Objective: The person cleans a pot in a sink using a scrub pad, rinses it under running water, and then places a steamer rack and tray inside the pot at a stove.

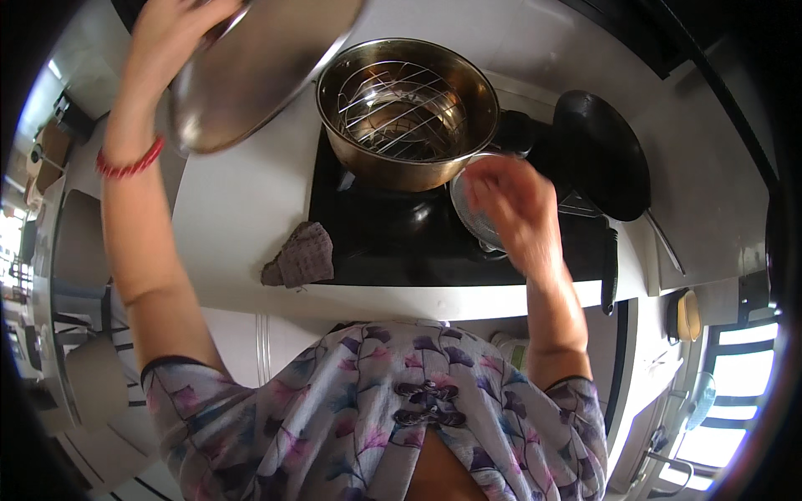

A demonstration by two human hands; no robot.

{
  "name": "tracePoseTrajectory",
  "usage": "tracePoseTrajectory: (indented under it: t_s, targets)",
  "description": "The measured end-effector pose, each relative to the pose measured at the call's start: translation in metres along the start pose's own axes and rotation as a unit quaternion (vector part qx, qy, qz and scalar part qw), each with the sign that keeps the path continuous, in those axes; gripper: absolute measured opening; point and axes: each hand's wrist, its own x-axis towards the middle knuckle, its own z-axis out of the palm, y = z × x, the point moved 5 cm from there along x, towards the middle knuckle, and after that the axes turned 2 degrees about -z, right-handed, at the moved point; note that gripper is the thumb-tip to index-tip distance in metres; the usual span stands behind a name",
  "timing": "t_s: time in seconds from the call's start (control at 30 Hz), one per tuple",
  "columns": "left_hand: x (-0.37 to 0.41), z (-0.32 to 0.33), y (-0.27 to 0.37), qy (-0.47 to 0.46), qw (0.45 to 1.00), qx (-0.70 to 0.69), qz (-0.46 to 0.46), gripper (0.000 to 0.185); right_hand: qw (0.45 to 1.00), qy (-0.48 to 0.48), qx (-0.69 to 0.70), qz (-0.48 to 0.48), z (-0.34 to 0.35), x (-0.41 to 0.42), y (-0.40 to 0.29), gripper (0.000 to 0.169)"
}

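My left hand [169, 37] grips the handle of a large metal pot lid [250, 81], raised and tilted to the left of the pot. A wide stainless steel pot [401, 175] stands uncovered on the black cooktop [388, 238]. Inside it sits a round wire steaming rack [376, 103], with the shiny pot bottom visible through its bars. My right hand [514, 200], blurred, hovers at the pot's lower right with its fingers curled. Below that hand lies a round mesh strainer [467, 210], partly hidden by it. Whether the fingers touch the strainer is unclear.
A folded grey-brown cloth [307, 255] lies at the cooktop's front left corner. To the right, a black frying pan [601, 156] leans against the wall. A black handle [609, 269] juts past the counter's front edge [426, 304].
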Motion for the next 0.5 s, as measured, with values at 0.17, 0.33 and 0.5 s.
tracePoseTrajectory:
  t_s: [0.17, 0.33, 0.5]
  targets:
    - [-0.07, -0.011, -0.083, -0.039, 0.985, 0.077, -0.149, 0.034, 0.945, -0.145, -0.29, -0.031, 0.033, 0.096, 0.022, 0.034]
    - [-0.136, 0.012, -0.143, -0.042, 0.971, 0.167, -0.168, 0.023, 0.849, -0.315, -0.42, 0.059, 0.076, 0.119, 0.063, 0.042]
    - [-0.159, 0.046, -0.18, -0.08, 0.97, 0.156, -0.168, 0.021, 0.8, -0.35, -0.48, 0.083, 0.091, 0.115, 0.089, 0.039]
